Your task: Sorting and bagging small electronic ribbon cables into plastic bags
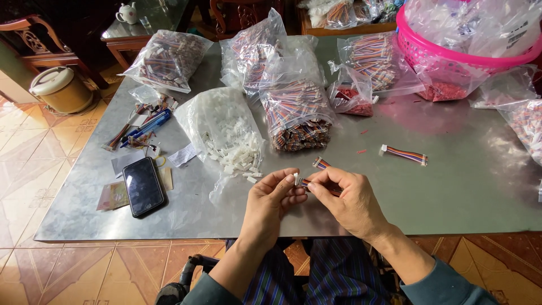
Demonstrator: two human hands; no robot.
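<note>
Far to the left of the grip a black smartphone (pixel 143 186) lies face up on the steel table (pixel 451 197), with a blue pen (pixel 148 125) and loose wire scraps beyond it. Nearer, just up and left of the hands, an open clear bag spills small white plastic connector housings (pixel 234 155).

At the centre, the left hand (pixel 271 199) pinches one white housing (pixel 296 179) between thumb and forefinger, closed narrowly on it. Touching it from the right, the right hand (pixel 349 200) pinches the end of a short rainbow ribbon cable (pixel 320 164), whose free end sticks up just above the fingers. The step in hand looks like seating the cable's end in the housing; I judge that the next move calls for square alignment and a firm straight push, without bending the wires.

Behind the grip sits a bag of ribbon cables (pixel 297 116). To the right, well apart, a finished cable (pixel 404 154) lies alone, and a pink basket (pixel 451 56) stands beyond.
</note>
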